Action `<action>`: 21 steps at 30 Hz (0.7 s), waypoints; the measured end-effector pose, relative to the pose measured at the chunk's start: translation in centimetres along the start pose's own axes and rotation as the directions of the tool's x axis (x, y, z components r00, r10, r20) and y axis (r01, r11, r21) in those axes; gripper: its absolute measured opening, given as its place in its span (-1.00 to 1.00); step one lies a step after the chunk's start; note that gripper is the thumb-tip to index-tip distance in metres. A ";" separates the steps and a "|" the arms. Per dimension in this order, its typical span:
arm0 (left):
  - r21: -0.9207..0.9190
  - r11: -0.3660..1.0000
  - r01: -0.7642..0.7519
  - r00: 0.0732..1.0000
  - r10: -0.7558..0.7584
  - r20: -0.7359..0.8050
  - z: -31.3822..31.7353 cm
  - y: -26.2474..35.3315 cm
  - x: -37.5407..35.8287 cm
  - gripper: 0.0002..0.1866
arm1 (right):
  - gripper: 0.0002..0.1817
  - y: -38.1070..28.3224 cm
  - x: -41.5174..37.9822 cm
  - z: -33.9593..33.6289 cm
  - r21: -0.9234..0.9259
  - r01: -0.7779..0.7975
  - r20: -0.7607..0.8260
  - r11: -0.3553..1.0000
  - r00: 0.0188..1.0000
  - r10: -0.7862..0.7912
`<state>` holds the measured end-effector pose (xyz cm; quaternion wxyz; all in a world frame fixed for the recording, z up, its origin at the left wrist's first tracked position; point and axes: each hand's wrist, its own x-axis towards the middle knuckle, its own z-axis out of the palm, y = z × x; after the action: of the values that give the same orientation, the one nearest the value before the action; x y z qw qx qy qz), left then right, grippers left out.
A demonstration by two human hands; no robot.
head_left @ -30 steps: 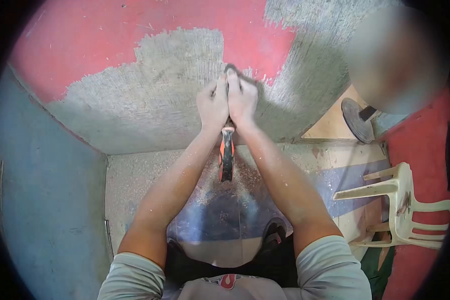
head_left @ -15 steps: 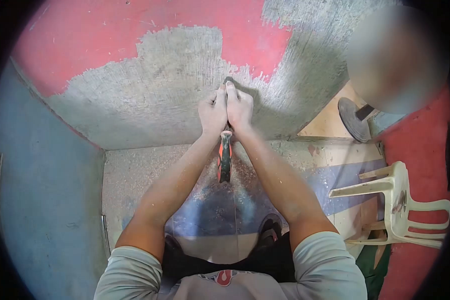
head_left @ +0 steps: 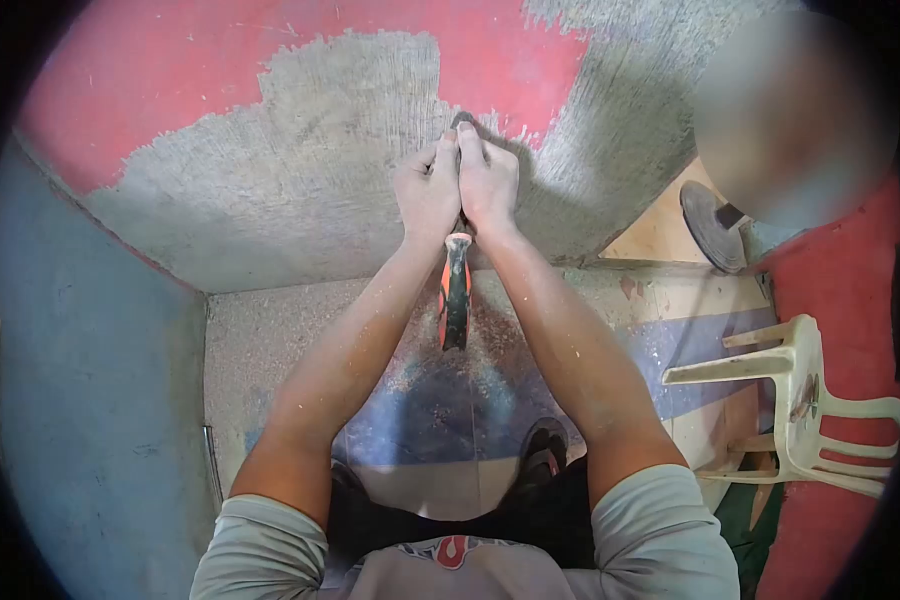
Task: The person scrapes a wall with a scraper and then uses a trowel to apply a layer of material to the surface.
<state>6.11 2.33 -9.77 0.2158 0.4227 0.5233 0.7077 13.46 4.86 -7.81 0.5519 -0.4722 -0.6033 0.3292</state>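
Note:
My left hand (head_left: 426,196) and my right hand (head_left: 490,186) are side by side, both dusted pale, with fingers closed round the shaft of a scraper (head_left: 455,295). Its black-and-orange handle points down toward me below my wrists. Most of the shaft is hidden between my palms. A dark tip shows just above my fingertips, against the wall (head_left: 340,190). Bare, streaked grey surface surrounds my hands there. Red paint (head_left: 500,75) with a ragged lower edge lies just above the tip.
Pale flakes and dust cover the tiled floor (head_left: 300,330) below. A cream plastic chair (head_left: 795,400) lies tipped at the right by a red wall (head_left: 850,300). A round grey base with a pole (head_left: 712,228) stands beyond. A blue-grey wall (head_left: 90,350) closes the left side.
Both hands have moved up the wall together with the scraper, and its tip is now nearer the red paint. My view has shifted slightly.

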 end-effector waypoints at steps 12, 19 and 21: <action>-0.009 1.000 0.004 1.000 -0.004 0.005 0.2 -0.1 -0.3 -0.62 | -0.43 0.0 -0.5 -0.1 0.020 0.034 -0.040 0.999 0.999 -0.033; 0.021 0.998 0.055 0.998 -0.055 0.037 0.3 1.2 0.0 -0.63 | -0.45 0.2 0.7 -0.6 0.011 -0.025 0.003 1.000 1.000 0.025; -0.144 0.989 0.019 1.000 -0.020 -0.005 1.2 1.5 0.0 -0.64 | -0.42 -0.6 0.7 -0.6 0.035 0.042 -0.040 0.998 0.998 -0.041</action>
<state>7.35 2.47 -8.26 0.2510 0.3984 0.4758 0.7429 13.95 5.26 -6.89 0.5788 -0.4559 -0.5960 0.3192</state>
